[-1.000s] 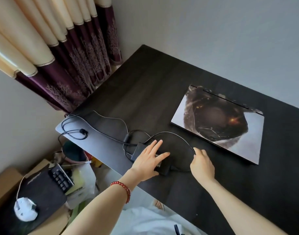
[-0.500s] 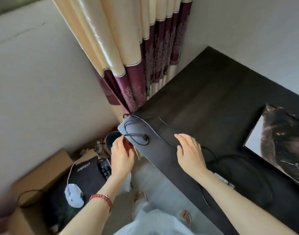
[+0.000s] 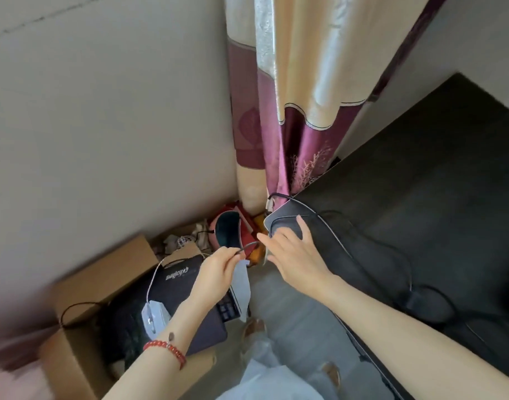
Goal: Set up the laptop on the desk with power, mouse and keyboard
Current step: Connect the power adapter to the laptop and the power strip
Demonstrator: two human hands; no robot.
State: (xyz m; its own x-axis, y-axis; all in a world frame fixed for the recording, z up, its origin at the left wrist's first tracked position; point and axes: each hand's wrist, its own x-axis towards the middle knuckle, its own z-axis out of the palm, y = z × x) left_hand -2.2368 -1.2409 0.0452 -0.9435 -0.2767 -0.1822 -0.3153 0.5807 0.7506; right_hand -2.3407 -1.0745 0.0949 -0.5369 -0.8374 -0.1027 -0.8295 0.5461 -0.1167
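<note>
The left hand (image 3: 215, 272) pinched a thin cable (image 3: 247, 247) beside the desk (image 3: 449, 197), the right hand (image 3: 293, 252) lay flat with straight fingers on the desk corner, and the white mouse (image 3: 153, 316) sat down in the box (image 3: 83, 290), so lifting it up probably came next.

The left hand (image 3: 215, 272) has lowered off the desk (image 3: 437, 215) and now pinches the mouse cable (image 3: 249, 246); the right hand (image 3: 293, 255) has shifted to the desk corner.

Single head-worn view, steep downward look, aimed left of the desk (image 3: 449, 197) corner toward the floor boxes (image 3: 103, 272); both forearms close in frame. Edges blurred.
</note>
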